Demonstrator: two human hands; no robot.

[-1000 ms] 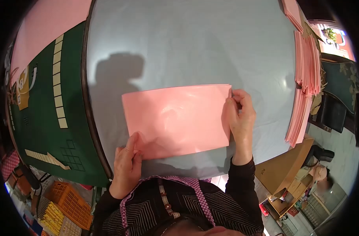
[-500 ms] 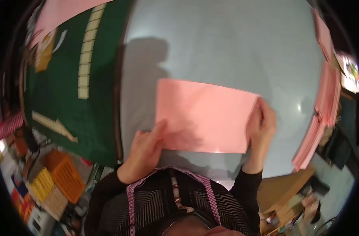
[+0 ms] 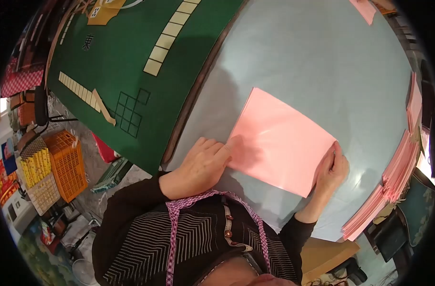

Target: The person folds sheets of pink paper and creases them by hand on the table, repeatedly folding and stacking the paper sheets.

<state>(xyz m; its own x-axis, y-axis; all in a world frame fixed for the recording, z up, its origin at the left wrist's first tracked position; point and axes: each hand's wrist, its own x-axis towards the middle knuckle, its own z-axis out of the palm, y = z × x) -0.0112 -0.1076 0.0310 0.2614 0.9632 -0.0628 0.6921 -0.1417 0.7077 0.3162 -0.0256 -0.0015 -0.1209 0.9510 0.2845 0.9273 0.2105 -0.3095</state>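
Note:
A folded pink sheet (image 3: 282,138), which looks like paper, is in front of me over the pale blue-grey tabletop. It is rotated, with its right side nearer me. My right hand (image 3: 333,171) grips its right edge, fingers curled around the corner. My left hand (image 3: 205,162) is closed at the left edge, with fingertips pressed on the sheet near its lower left corner. What lies beneath those fingers is hidden. Along the table's right edge lie stacks of similar pink sheets (image 3: 396,167), out of reach of both hands as they stand.
A green mat (image 3: 155,107) with a dark raised rim borders the table on the left; pale tiles (image 3: 162,40) stand in rows on it. An orange plastic basket (image 3: 67,164) is on the floor at lower left. A cardboard box (image 3: 327,257) sits at lower right.
My view has turned, so the table and sheet appear rotated clockwise. My left fingers, stretched out before, are now curled against the sheet's edge. My right hand keeps its grip.

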